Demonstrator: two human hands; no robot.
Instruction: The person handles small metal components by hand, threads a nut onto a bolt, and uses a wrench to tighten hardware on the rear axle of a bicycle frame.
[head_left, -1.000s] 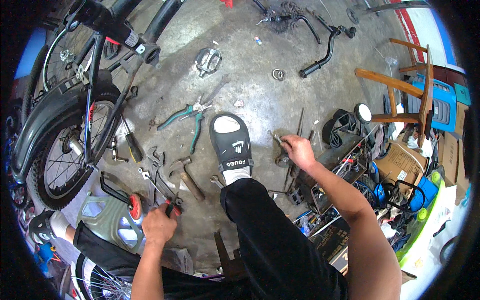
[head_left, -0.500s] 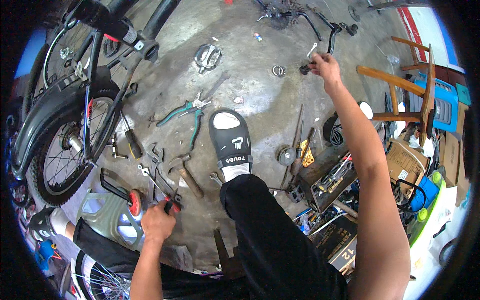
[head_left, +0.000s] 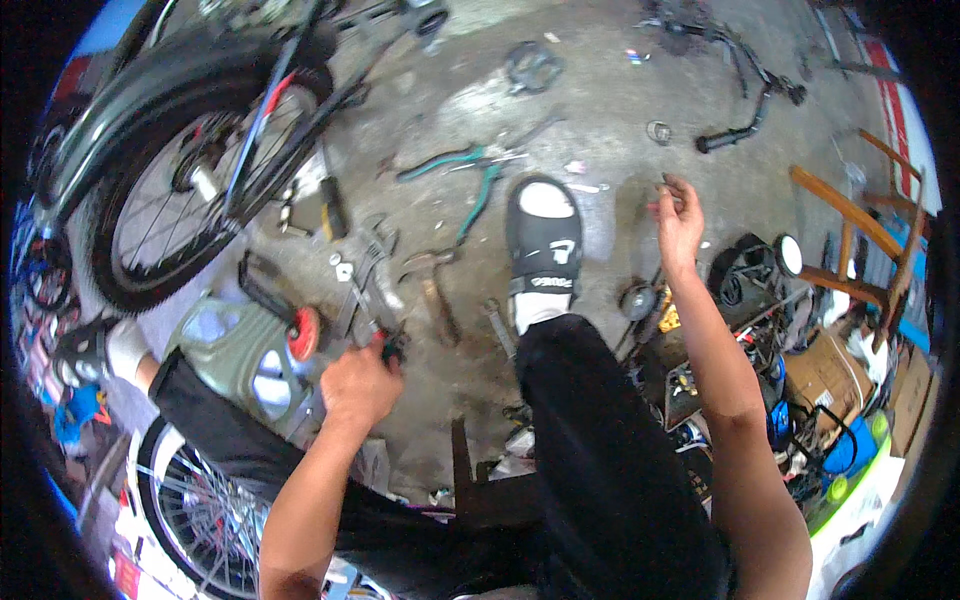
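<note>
My left hand [head_left: 362, 380] is closed low over the tools left of centre. A dark piece shows at its fingertips beside a red grip, too blurred to name. My right hand [head_left: 680, 225] hovers over the floor right of my black clog [head_left: 544, 245], its fingers loosely bent and apart, nothing visible in them. Beyond it lie a black handlebar tube [head_left: 728, 138] and a metal ring [head_left: 658, 132]. A small pale spanner-like piece [head_left: 590, 188] lies by the clog's toe. Near my left hand are an adjustable wrench [head_left: 374, 245] and a hammer [head_left: 436, 305].
A bicycle wheel [head_left: 190, 200] with its frame stands at the left. Teal-handled pliers [head_left: 440, 163], a screwdriver [head_left: 332, 208] and a pedal [head_left: 533, 67] lie on the floor. A green plastic stool [head_left: 225, 335] is lower left, a wooden chair [head_left: 845, 215] and a cardboard box [head_left: 828, 375] right.
My right hand has left the handlebar end and come nearer; the spanner once beside it is gone from there. A pale piece now shows by the clog. The whole view has shifted.
</note>
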